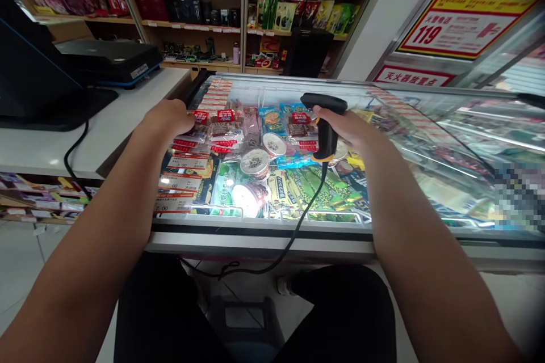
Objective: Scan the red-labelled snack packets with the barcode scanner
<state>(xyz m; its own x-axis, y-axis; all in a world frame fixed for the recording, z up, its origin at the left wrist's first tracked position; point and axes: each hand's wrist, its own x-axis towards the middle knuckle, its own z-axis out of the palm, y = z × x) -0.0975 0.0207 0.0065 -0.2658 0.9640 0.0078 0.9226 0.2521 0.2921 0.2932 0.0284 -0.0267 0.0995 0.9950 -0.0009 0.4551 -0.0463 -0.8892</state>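
My right hand [347, 125] is closed around the handle of a black barcode scanner [330, 131] with yellow trim. The scanner stands upright over the chest freezer, and its black cable [303, 215] drops across the front edge. At the freezer's left side, my left hand [169, 115] is curled, its fingertips mostly hidden; what it grips, if anything, does not show. Close by it are clear packets with red labels [225, 125]. Below the glass lie white-lidded cups [254, 162], green ice-pop packs [313, 187], a blue packet [271, 119] and orange-edged price tags [179, 182].
A white counter [46, 150] on the left carries a dark monitor [34, 68] and a black scale-like device [106, 57]. Stocked shelves [191, 25] line the back. A grey stool-like object [242, 323] stands between my legs. Red-lettered signs [460, 28] hang at right.
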